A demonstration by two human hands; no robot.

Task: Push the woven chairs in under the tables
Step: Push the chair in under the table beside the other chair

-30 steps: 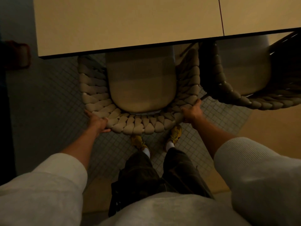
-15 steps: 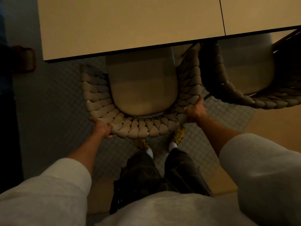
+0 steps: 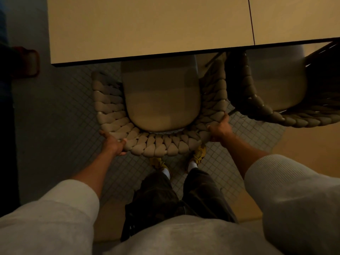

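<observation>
The beige table (image 3: 147, 24) hides the front of the woven chair (image 3: 158, 147). Its seat cushion (image 3: 161, 100) is partly under the table's near edge, and its curved back stands clear of it. A second woven chair (image 3: 298, 120) sits past the table's right end. The left hand (image 3: 113, 144) and the right hand (image 3: 219, 129) each grip the first chair's back rim, fingers curled round the weave.

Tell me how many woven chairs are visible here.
2. The centre chair is gripped by the left hand and right hand; the second chair stands right of it, partly under the table. Others may be hidden.
</observation>
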